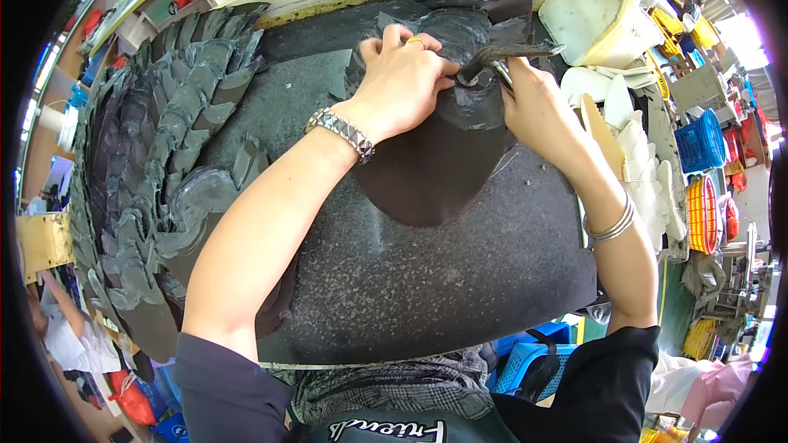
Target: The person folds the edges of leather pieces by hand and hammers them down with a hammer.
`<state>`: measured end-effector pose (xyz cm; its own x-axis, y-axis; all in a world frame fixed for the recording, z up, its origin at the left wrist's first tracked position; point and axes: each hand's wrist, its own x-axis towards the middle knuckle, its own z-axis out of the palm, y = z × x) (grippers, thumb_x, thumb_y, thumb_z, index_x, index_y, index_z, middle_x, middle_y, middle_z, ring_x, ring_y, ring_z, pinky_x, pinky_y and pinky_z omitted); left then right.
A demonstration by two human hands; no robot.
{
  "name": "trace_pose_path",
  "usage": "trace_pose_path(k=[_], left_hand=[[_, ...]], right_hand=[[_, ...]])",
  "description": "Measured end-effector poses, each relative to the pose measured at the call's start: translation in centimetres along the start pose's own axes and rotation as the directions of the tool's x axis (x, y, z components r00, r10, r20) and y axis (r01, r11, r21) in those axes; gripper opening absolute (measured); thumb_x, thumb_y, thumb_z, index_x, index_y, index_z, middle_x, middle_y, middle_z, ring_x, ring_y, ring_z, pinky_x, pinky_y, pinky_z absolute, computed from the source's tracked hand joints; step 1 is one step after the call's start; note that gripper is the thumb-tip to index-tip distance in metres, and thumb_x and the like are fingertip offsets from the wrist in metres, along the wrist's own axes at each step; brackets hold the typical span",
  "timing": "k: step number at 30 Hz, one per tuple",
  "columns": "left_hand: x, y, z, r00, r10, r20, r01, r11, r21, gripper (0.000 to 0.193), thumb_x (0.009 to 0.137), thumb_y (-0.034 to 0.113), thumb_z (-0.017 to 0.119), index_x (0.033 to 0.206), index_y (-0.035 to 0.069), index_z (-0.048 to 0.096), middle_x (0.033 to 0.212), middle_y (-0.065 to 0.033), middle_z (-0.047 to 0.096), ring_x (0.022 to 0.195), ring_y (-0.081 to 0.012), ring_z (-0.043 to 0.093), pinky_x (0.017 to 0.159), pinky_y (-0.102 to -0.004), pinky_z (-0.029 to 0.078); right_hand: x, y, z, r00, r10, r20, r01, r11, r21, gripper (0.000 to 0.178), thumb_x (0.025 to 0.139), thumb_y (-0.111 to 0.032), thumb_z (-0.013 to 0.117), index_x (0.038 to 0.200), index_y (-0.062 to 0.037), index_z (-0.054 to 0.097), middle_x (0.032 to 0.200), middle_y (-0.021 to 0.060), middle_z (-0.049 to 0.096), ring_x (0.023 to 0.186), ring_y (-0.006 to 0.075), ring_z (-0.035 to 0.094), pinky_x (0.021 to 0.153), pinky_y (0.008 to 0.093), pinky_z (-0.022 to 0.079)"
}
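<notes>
A flat, dark piece with a rounded edge (pixel 431 180) lies on the dark worktop (pixel 394 279), shaped like a leather or rubber cut-out. Bent over its far part, my left hand (pixel 402 78) presses thumb and fingers together close to the tip of a curved dark metal tool (pixel 486 57). My right hand (pixel 540 102) is closed round this tool, whose shiny end sticks out to the right. Grey-smeared dark pieces (pixel 455 29) overlap beyond my hands. What my left fingertips pinch is partly hidden.
Overlapping rows of smeared dark pieces (pixel 176 123) cover the table's left side. Pale cut pieces (pixel 644 156) and a whitish container (pixel 595 12) stand at the right. Beyond are a blue basket (pixel 700 141) and a red-orange basket (pixel 703 213). A person (pixel 78 328) is at far left.
</notes>
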<state>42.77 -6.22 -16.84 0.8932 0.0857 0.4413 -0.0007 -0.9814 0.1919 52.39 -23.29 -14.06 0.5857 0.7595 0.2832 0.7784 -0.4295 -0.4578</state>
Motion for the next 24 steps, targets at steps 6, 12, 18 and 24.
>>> trace_pose_path(k=[6, 12, 18, 24], left_hand=[[1.6, -0.7, 0.2, 0.986, -0.152, 0.074, 0.16, 0.979, -0.123, 0.017, 0.075, 0.021, 0.076, 0.092, 0.022, 0.075, 0.114, 0.0003, 0.063, 0.112, -0.0246, 0.042, 0.097, -0.0434, 0.027], [2.3, -1.3, 0.4, 0.995, -0.065, 0.073, 0.075, 0.988, -0.135, 0.01, 0.079, 0.02, 0.073, 0.086, 0.017, 0.067, 0.098, -0.0009, 0.06, 0.11, -0.0259, 0.042, 0.095, -0.0437, 0.03], [-0.6, -2.0, -4.3, 0.984, 0.167, -0.055, -0.176, 0.936, -0.305, 0.008, 0.086, 0.004, 0.061, 0.09, 0.005, 0.055, 0.09, -0.0079, 0.06, 0.091, -0.0227, 0.055, 0.086, -0.0342, 0.041], [-5.4, 4.7, -14.4, 0.938, 0.237, -0.252, -0.318, 0.878, -0.359, 0.01, 0.085, -0.005, 0.061, 0.091, 0.0, 0.055, 0.082, -0.0092, 0.061, 0.073, -0.0165, 0.061, 0.066, -0.0265, 0.048]], right_hand=[[-0.3, -0.4, 0.0, 0.999, 0.049, 0.017, -0.048, 0.998, -0.031, 0.02, 0.085, 0.0, 0.052, 0.104, 0.0036, 0.05, 0.09, 0.031, 0.061, 0.088, 0.048, 0.058, 0.073, 0.0507, 0.047], [-0.1, -0.1, 0.6, 0.998, -0.058, 0.036, 0.064, 0.978, -0.201, 0.023, 0.085, -0.003, 0.051, 0.108, -0.0004, 0.046, 0.075, 0.0263, 0.064, 0.073, 0.0437, 0.064, 0.064, 0.0513, 0.052], [-0.1, -0.7, 0.6, 0.997, -0.048, 0.059, 0.064, 0.949, -0.308, 0.016, 0.084, -0.001, 0.049, 0.101, 0.0004, 0.05, 0.074, 0.0236, 0.064, 0.072, 0.0406, 0.066, 0.063, 0.0477, 0.055], [-0.1, 0.3, 1.3, 0.998, -0.063, 0.031, 0.07, 0.953, -0.295, 0.013, 0.085, -0.003, 0.051, 0.097, 0.0001, 0.053, 0.076, 0.0237, 0.065, 0.073, 0.0395, 0.067, 0.064, 0.0474, 0.055]])
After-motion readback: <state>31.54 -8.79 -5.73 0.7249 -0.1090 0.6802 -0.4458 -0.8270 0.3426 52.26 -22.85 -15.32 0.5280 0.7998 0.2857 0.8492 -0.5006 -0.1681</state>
